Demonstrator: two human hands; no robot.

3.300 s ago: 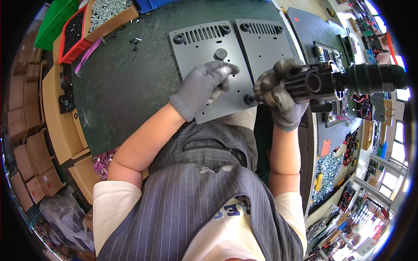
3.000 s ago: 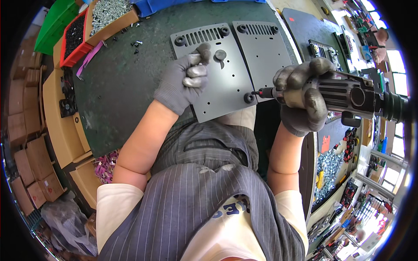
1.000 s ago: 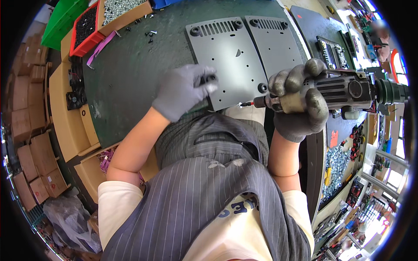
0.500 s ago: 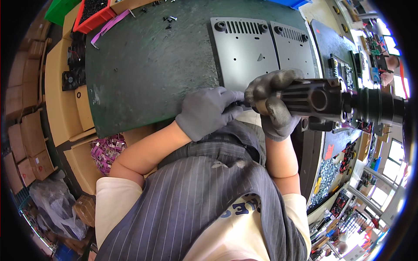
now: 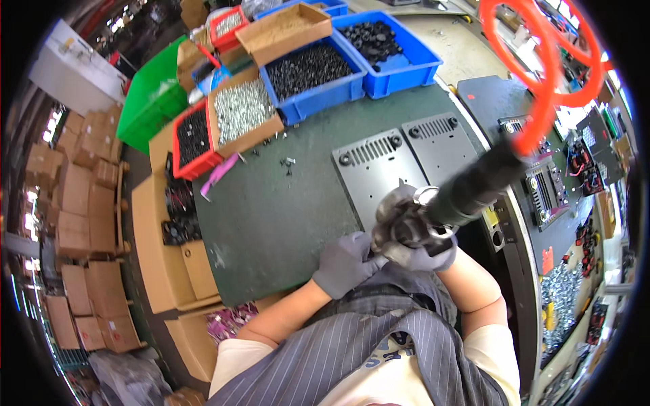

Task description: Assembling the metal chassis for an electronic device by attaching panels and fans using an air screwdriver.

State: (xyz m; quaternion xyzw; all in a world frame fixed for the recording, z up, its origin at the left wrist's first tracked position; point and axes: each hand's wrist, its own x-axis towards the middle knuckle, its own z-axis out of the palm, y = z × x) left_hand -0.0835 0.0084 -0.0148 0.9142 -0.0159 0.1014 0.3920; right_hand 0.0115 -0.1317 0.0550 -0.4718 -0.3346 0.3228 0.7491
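My gloved right hand (image 5: 391, 227) is wrapped round a black air screwdriver (image 5: 467, 193), whose body slants up and to the right into a red coiled hose. Close beside it, at the table's front edge, my gloved left hand (image 5: 347, 264) has its fingers drawn together towards the right hand; what they hold, if anything, is hidden. Just beyond my hands lies a grey slotted metal panel (image 5: 376, 177) with round black feet at its far corners, partly covered by the right hand. A second such panel (image 5: 443, 145) lies to its right.
Blue bins (image 5: 315, 105) of black parts stand at the back, beside a cardboard tray (image 5: 274, 125) of silver screws and a red bin (image 5: 215, 161). Loose screws (image 5: 288, 164) and a purple strip (image 5: 220, 176) lie on the dark table (image 5: 271, 223). Cardboard boxes (image 5: 159, 257) stand left.
The view has tilted up, bringing the bins and red hose into sight. The screwdriver has swung from level to slanting up and right. My hands stay close together.
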